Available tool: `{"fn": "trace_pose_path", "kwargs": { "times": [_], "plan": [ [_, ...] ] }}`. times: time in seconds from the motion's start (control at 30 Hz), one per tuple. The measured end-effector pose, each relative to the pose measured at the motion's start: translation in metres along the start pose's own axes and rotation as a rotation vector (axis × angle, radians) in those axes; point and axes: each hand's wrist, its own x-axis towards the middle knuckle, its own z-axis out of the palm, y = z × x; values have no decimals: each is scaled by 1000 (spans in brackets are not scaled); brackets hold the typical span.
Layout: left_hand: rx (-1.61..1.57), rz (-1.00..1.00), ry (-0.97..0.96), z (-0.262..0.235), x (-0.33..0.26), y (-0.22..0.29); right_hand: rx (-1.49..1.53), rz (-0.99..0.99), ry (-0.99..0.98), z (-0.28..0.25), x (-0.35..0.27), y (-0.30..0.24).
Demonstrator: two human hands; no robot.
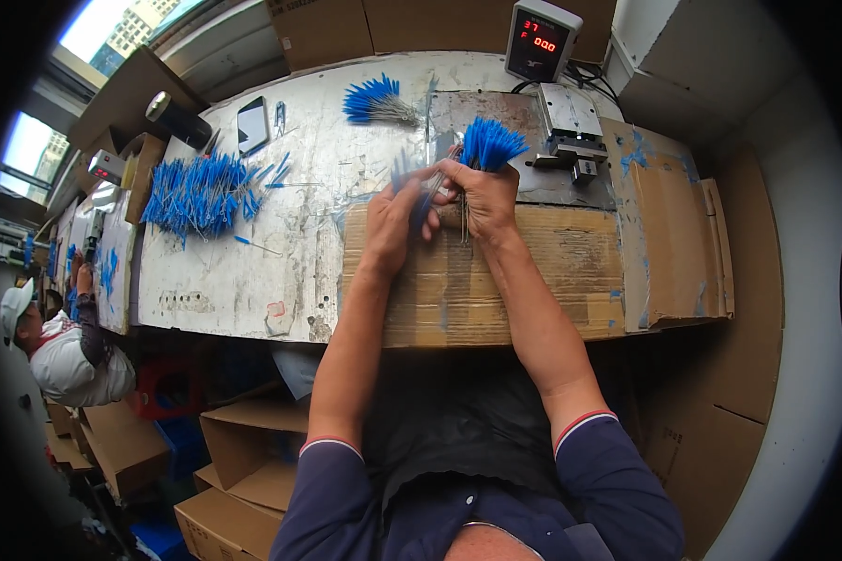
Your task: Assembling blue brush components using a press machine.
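My right hand is closed around a bundle of thin metal wires with blue tips. The blue ends fan out above the fist, and bare wire hangs below it. Close beside it, my left hand has its fingers bent, with blurred blue-tipped wires in them; motion smears how many. Both hands are over the near middle of the worktable, close to its cardboard cover. Another bundle of blue-tipped wires lies just beyond them. A large heap of the same wires spreads out on the left.
A metal fixture and a box with a red digital display stand at the back right. Cardboard covers the right end. A phone and a dark cylinder are back left. Another person sits far left.
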Motion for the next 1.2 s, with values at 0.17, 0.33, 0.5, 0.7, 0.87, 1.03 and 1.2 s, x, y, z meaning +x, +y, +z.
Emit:
{"fn": "trace_pose_path", "kwargs": {
  "times": [0.17,0.33,0.5,0.7,0.87,1.03,1.2],
  "plan": [
    [-136,0,166,-3,3,-2,58,-111,203,-6,11,0],
    [-229,69,368,-3,7,-8,272,-109,348,-15,20,0],
    [-250,124,400,-13,10,-17,375,-76,353,-26,23,0],
    [-205,62,187,-3,10,-22,470,31,323,-20,17,4],
    [-372,76,115,8,9,-17,440,80,272,0,3,22],
    [-440,36,138,11,6,-10,452,148,268,1,-1,28],
    [-448,92,122,-4,12,-11,357,389,89,-2,0,27]
  ]
}}
